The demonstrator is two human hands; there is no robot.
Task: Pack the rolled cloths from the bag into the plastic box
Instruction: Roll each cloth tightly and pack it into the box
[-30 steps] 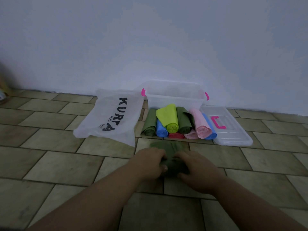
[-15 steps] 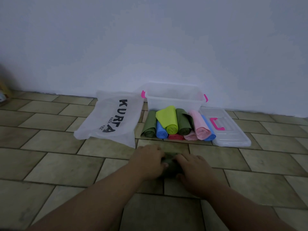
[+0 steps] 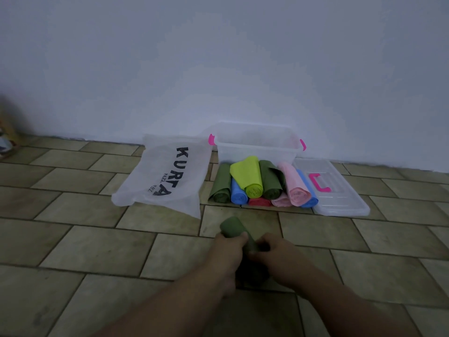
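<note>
Both my hands hold a dark green rolled cloth (image 3: 233, 229) just above the tiled floor. My left hand (image 3: 229, 249) grips its middle and my right hand (image 3: 273, 251) pinches its near end. Beyond it lies a pile of rolled cloths (image 3: 262, 184): green, blue, lime, red and pink. The clear plastic box (image 3: 257, 148) with pink handles stands behind the pile against the wall. The white bag (image 3: 167, 173) printed KURTA lies flat to the left.
The box's clear lid (image 3: 340, 190) with a pink handle lies on the floor to the right of the pile. A blurred object (image 3: 7, 139) sits at the far left by the wall. Tiled floor (image 3: 85, 251) spreads all around.
The green cloth was flat under both hands before; now it is a tight roll lifted off the floor, with its far end pointing toward the pile.
</note>
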